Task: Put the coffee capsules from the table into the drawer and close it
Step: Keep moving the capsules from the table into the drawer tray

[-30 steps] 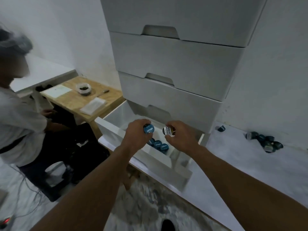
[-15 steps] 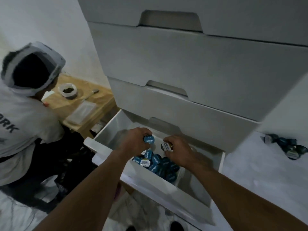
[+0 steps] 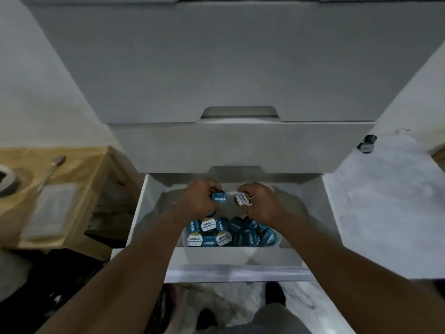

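Since the earlier frames, both hands have reached farther into the open drawer (image 3: pixel 142 213), above the heap of capsules (image 3: pixel 231 233) at its front. Left hand (image 3: pixel 197 201): fingers curled round a blue-lidded capsule (image 3: pixel 218 199), lid toward the camera. Right hand (image 3: pixel 261 203): pinching a white-lidded capsule (image 3: pixel 242 199), just beside the first. Farther right, one stray capsule (image 3: pixel 367 143) lies on the table (image 3: pixel 385 201) against the cabinet. Likely hazard — a release onto the crowded heap could send a capsule rolling to the drawer's rear; shutting the drawer now would strand the stray.
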{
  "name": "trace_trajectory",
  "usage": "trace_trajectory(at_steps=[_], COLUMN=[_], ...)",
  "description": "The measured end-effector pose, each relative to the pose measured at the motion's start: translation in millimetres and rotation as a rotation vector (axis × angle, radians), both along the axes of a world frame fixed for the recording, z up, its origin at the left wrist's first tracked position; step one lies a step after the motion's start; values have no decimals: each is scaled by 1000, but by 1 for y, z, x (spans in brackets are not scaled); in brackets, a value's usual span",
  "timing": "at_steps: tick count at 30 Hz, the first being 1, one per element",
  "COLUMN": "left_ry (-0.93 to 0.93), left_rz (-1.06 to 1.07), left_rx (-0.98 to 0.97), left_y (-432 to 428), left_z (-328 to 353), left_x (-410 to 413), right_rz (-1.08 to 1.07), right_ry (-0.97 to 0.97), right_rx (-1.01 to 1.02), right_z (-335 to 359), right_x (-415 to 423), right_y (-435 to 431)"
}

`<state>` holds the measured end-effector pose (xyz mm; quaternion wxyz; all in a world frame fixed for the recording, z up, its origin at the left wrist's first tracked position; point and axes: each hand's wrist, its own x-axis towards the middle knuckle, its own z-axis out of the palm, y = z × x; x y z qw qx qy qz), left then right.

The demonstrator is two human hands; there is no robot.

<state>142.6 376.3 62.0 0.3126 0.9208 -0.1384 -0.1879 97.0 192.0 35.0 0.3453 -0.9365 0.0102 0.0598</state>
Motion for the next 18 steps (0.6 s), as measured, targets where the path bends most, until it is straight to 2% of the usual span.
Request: trace_trajectory(at_steps=[6, 18], left_ry=[19, 56], left_rz=[-94, -75], left_rx=[-33, 3], left_y=[9, -1], left_z=[-7, -28], left_x=[8, 18], right_rz=[-45, 32], right_ry=[30, 101], right_rx=[-4, -71], right_z=[1, -14], right_x=[-1, 10], right_y=[9, 6])
